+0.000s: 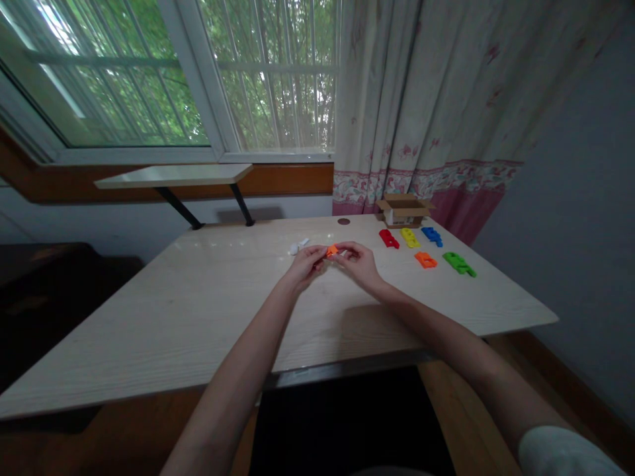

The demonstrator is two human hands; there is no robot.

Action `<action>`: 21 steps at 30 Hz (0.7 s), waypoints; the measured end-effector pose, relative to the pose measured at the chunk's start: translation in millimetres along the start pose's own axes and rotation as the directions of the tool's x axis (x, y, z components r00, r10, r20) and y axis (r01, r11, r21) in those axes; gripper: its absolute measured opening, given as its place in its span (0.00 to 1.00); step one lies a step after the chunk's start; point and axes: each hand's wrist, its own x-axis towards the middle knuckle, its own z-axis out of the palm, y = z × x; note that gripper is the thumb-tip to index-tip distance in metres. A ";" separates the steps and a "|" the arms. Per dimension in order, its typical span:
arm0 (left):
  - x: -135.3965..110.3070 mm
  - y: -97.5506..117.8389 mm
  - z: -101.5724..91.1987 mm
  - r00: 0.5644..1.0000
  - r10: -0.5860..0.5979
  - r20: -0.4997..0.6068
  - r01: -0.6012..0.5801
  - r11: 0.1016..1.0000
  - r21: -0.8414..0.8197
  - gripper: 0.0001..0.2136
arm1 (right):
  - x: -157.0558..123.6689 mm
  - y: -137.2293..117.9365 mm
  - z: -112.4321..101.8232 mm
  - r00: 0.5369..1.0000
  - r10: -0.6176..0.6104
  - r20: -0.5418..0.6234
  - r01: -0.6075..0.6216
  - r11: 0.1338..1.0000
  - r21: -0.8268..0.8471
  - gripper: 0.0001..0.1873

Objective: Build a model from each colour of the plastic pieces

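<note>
Both my hands meet above the middle of the pale wooden table (198,311). My left hand (306,264) and my right hand (358,263) pinch a small orange plastic piece (332,250) between their fingertips, just over the tabletop. To the right lie coloured plastic pieces in rows: a red piece (389,238), a yellow piece (410,237), a blue piece (432,236), an orange piece (425,260) and a green piece (459,263). A small white object (296,247) lies just beyond my left hand.
A small open cardboard box (403,209) stands at the table's far edge, by the curtain (446,99). A round hole (344,221) is in the tabletop. A shelf (173,176) on brackets hangs under the window. A grey wall lies to the right.
</note>
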 end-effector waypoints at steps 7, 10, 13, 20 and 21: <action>1.9 -0.7 -0.8 0.986 0.098 -0.135 -0.090 0.994 0.070 0.17 | -0.1 -4.0 -2.1 1.000 -0.013 0.001 0.013 0.996 -0.087 0.17; 0.9 1.6 0.6 0.978 0.129 -0.163 -0.115 0.989 0.091 0.17 | 0.0 -2.6 -5.3 0.999 -0.055 -0.001 0.053 0.975 -0.215 0.15; 0.7 2.2 1.4 0.969 0.155 -0.194 -0.138 0.985 0.100 0.17 | 2.3 -3.3 -10.2 0.992 -0.116 0.047 0.125 0.920 -0.371 0.14; 5.4 -3.9 -2.7 0.930 0.265 -0.254 -0.231 0.961 0.155 0.14 | 16.9 -14.1 -16.6 0.949 -0.129 0.288 0.287 0.736 -0.613 0.11; 6.1 -5.3 -3.3 0.927 0.274 -0.256 -0.232 0.956 0.180 0.14 | 18.5 -15.9 -16.5 0.946 -0.109 0.304 0.290 0.703 -0.649 0.11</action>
